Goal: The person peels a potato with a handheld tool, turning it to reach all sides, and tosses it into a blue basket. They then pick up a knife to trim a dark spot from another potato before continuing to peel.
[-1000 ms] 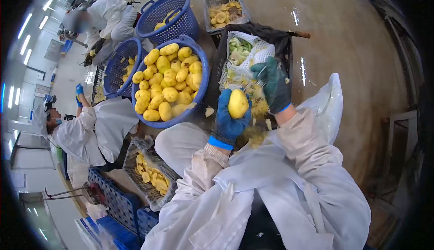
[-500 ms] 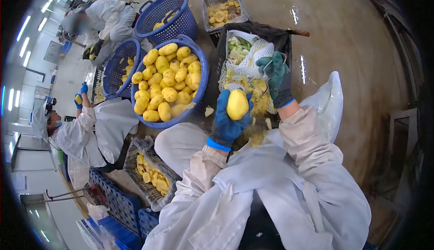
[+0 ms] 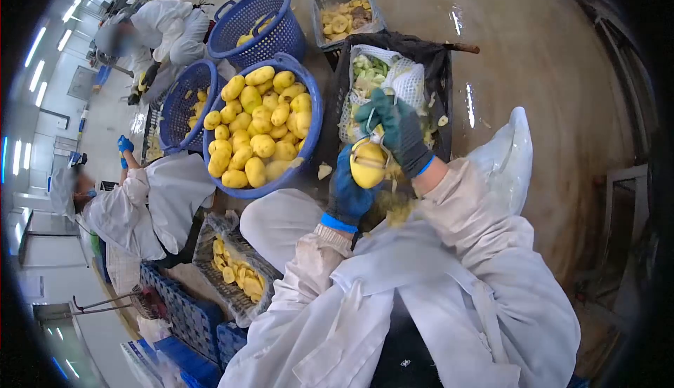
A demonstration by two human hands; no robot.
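Observation:
My left hand (image 3: 345, 190), in a blue glove, is closed around a yellow, peeled-looking potato (image 3: 368, 173). My right hand (image 3: 394, 125), in a green and dark glove, grips a thin metal-framed peeler (image 3: 366, 142) whose head lies against the far end of the potato. Both hands are over the near end of a crate with a black liner (image 3: 441, 79), which holds white foam netting (image 3: 406, 87), green scraps and yellow peelings. To the left, a blue basket (image 3: 317, 117) is heaped with yellow potatoes (image 3: 262, 146).
Two more blue baskets (image 3: 284, 42) stand behind, partly filled. A grey crate of cut pieces (image 3: 344, 23) sits beyond the black-lined one, and another crate (image 3: 242, 247) with yellow slices is at lower left. Two people in white (image 3: 112, 212) work at left. The floor looks wet.
My right hand has moved left and down, bringing the peeler from beside the potato onto it. The potato in my left hand has tilted slightly.

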